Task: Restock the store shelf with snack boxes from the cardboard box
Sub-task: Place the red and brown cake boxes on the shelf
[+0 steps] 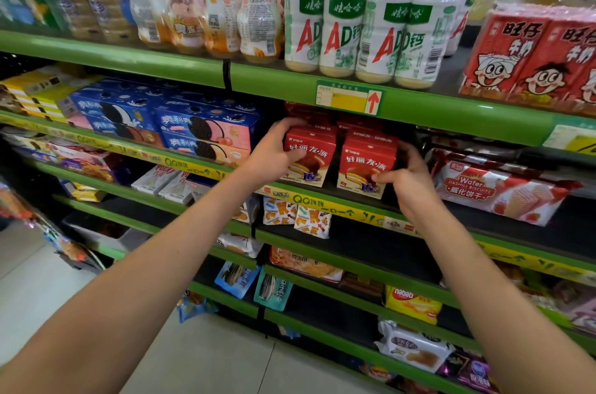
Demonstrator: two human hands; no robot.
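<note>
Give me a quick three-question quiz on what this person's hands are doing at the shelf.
1. True or false: the left hand grips the left red pie box.
2. What lies right of the right red pie box? A) wafer pack B) milk bottles C) blue cookie boxes
3. Which hand holds the right box's far side?

Key: 1 true. 2 A, the wafer pack. 3 the right hand.

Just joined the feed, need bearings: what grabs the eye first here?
Two red cardboard pie boxes stand side by side on the green metal shelf, mid-frame. The left hand grips the left box, the right hand the right one. Above stand white AD bottles.
</note>
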